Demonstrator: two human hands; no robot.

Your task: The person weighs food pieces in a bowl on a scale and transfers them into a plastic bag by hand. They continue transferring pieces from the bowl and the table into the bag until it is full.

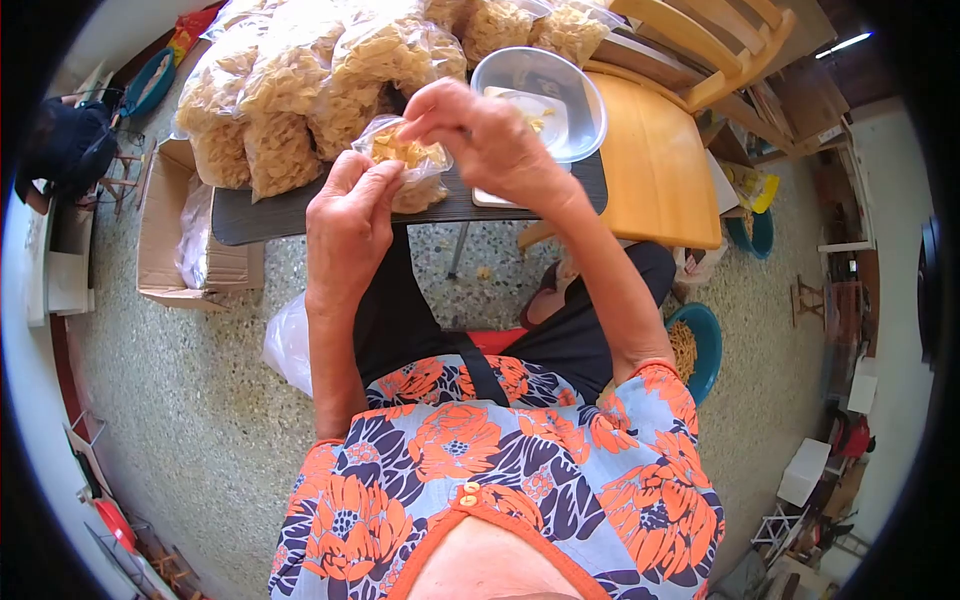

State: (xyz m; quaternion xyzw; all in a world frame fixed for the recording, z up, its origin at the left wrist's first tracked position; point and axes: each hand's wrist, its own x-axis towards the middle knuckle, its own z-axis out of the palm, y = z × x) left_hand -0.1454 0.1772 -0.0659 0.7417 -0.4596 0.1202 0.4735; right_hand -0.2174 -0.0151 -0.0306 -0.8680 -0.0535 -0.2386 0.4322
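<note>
A clear plastic bag of thin yellowish chips stands with its mouth open at the front edge of the dark table. My left hand pinches the left side of the bag's rim between thumb and fingers. Just above the opening, my right hand is held with its fingers curled together; what they hold, if anything, is hidden. Beside the right hand sits a clear plastic tub with a few chip pieces in it. A white flat thing under the tub is partly covered by my right wrist.
Several filled bags of chips are piled at the back left of the table. A wooden chair stands against its right side. On the floor are a cardboard box at left and a teal basin of pale sticks at right.
</note>
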